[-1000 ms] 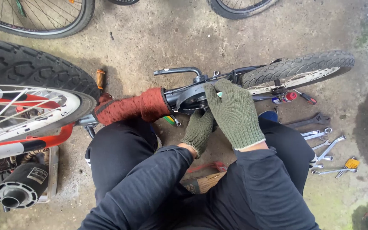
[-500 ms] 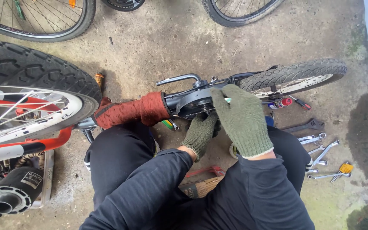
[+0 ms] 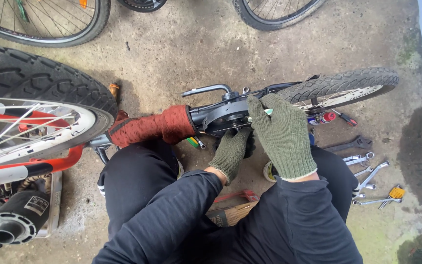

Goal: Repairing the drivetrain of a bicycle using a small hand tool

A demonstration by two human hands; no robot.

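From the head camera, the right hand, in a green knit glove, lay spread flat over the black chain guard of a small bicycle lying on its side, a thin light-tipped tool showing under its fingers; whether it gripped the tool could not be told. The left hand, gloved alike, curled up against the guard's underside, its grasp hidden. Just left of both hands sat a dark red wrapped bar. Right of the right hand lay the small rear wheel, and nearer the knee, loose wrenches.
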